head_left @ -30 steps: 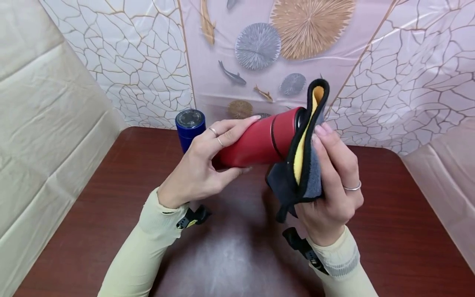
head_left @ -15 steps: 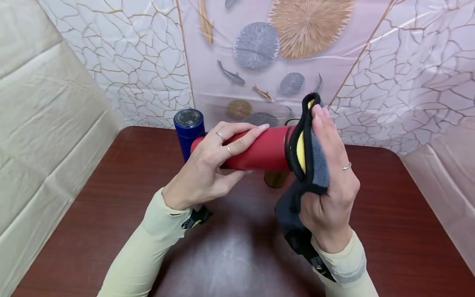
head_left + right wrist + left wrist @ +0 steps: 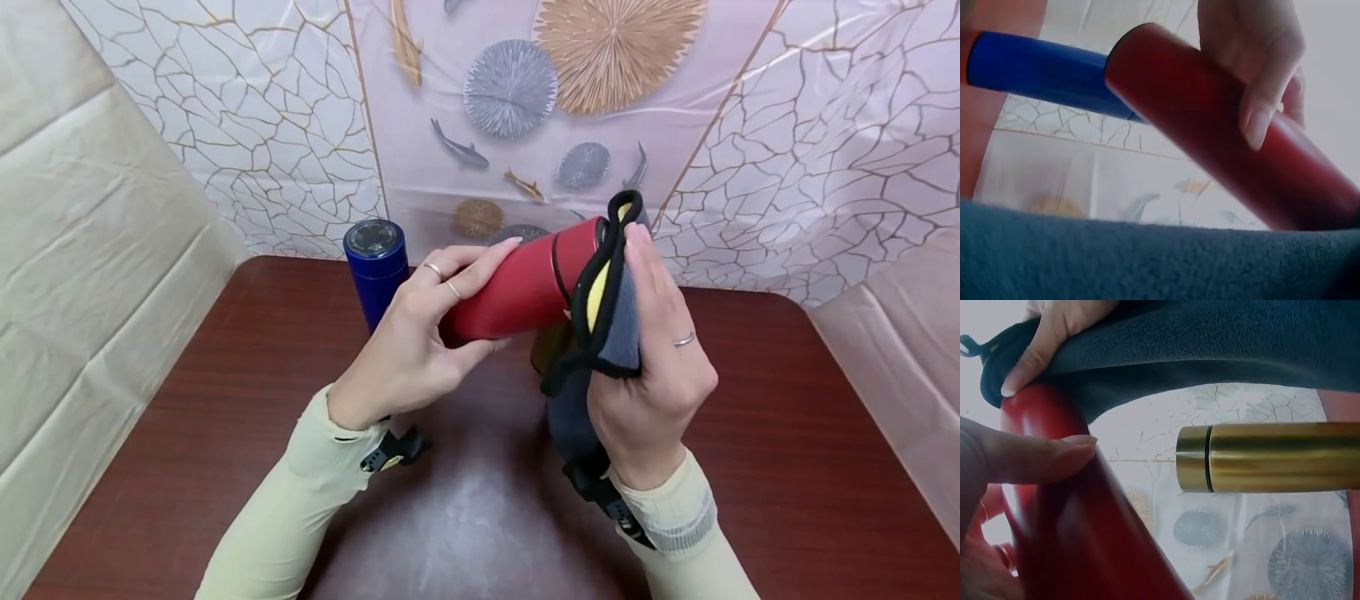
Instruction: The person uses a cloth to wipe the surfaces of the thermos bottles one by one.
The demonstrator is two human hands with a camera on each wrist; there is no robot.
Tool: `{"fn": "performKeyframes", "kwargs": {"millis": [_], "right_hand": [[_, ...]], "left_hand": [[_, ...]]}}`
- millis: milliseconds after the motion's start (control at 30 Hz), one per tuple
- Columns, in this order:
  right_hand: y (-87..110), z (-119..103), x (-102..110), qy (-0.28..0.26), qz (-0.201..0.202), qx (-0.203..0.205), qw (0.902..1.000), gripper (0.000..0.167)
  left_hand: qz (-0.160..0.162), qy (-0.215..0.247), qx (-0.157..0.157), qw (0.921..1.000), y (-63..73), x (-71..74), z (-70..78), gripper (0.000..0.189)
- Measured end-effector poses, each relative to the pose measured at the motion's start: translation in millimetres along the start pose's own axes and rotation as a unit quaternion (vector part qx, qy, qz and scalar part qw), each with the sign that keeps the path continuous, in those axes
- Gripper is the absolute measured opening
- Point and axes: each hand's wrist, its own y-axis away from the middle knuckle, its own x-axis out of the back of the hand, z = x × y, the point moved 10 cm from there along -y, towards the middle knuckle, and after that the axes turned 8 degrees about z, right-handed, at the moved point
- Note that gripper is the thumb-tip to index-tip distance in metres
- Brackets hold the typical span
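Note:
My left hand grips a red flask round its body, raised above the table and tilted with its lid end up to the right. A grey cloth with yellow lining and black edging covers that end. My right hand holds the cloth there, its fingers fairly straight along the outer side. In the left wrist view, the right thumb lies over the cloth's edge at the red flask. Part of the cloth hangs below the right hand, and the flask's capped end is partly hidden.
A blue flask stands upright on the brown table, behind my left hand. A gold flask stands behind the red one, mostly hidden in the head view. Patterned sheeting hangs at the back.
The red flask levels out at half a second ago, then tilts up to the right again. My right hand, with the cloth, goes from curled over it to straighter fingers along it.

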Motion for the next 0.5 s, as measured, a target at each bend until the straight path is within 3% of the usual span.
{"fn": "performKeyframes", "kwargs": {"millis": [100,233,400,500], "right_hand": [[-1.8,-4,1,-0.033,-0.006,0.043,0.9985,0.029],[-3.9,-3,-2,-0.064,-0.083,0.076,0.9916,0.029],[-3.9,0,-12,-0.062,-0.186,0.037,0.9799,0.046],[-3.9,1,-17,-0.029,-0.213,-0.004,0.9767,0.061]], "left_hand": [[-0.015,0.007,-0.001,0.9999,0.4,-1.2,1.2,0.075],[-0.028,0.009,-0.017,0.9994,0.5,-0.4,4.5,0.072],[-0.021,-0.007,-0.037,0.9990,-0.2,5.4,9.0,0.068],[-0.007,-0.015,-0.047,0.9988,-1.1,9.4,11.2,0.066]]}}
